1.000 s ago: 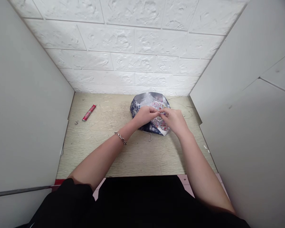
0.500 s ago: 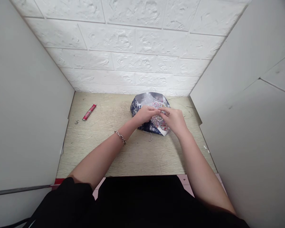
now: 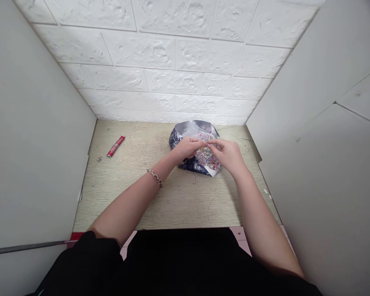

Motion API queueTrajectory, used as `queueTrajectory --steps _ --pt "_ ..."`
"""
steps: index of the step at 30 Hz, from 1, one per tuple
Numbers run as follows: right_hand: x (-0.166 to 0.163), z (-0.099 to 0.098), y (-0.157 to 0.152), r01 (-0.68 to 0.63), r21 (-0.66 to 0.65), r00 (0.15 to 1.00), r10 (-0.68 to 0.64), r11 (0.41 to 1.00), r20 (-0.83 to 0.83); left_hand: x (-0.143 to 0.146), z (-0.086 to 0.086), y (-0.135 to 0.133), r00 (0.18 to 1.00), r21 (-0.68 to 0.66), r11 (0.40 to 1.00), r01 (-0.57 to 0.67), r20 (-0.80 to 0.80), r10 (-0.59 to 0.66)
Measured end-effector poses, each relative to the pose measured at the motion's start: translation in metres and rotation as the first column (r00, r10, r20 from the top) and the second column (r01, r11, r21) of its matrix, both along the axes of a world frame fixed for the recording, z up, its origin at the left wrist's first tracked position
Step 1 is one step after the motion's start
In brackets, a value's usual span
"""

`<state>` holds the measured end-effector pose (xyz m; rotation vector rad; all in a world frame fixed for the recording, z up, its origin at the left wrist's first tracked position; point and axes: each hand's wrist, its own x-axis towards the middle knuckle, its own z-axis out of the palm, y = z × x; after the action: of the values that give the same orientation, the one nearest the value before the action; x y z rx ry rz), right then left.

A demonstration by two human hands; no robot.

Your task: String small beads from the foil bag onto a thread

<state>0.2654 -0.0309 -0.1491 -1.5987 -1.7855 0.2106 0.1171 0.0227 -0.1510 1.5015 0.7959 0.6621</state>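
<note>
Beneath both hands, beads [image 3: 207, 158] lie in a blue-patterned bowl [image 3: 193, 165]. Above, the left hand [image 3: 186, 149] and right hand [image 3: 230, 156] meet in narrow pinches; what they hold, I cannot tell. Their pose has barely changed, suggesting continuing fine work. Leftward lies a red tube [image 3: 116, 146].

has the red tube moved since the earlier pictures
No, the red tube lies in the same spot on the table, judged against the left panel.

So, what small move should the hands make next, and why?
Perhaps draw the right hand gently away from the left hand, above the beads: the fingertips meet over them, so anything tiny that slips would probably land there. What they pinch, if anything, is too small to tell.
</note>
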Motion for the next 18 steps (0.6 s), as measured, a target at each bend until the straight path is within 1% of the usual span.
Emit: queueTrajectory --steps 5,8,18 --pt "-0.0004 0.0003 0.0002 -0.010 0.019 1.000 0.009 1.000 0.015 0.0000 0.0001 0.0000 0.999 0.017 0.999 0.034 -0.026 -0.033" --pt "-0.0013 0.0003 0.0005 -0.014 0.013 1.000 0.014 1.000 0.019 -0.0002 -0.0004 0.0000 0.999 0.004 0.999 0.041 -0.021 -0.041" --pt "-0.0039 -0.0030 0.0024 0.004 0.015 1.000 -0.004 1.000 -0.011 -0.0022 -0.0054 0.0035 0.989 -0.160 0.982 0.098 0.123 -0.078"
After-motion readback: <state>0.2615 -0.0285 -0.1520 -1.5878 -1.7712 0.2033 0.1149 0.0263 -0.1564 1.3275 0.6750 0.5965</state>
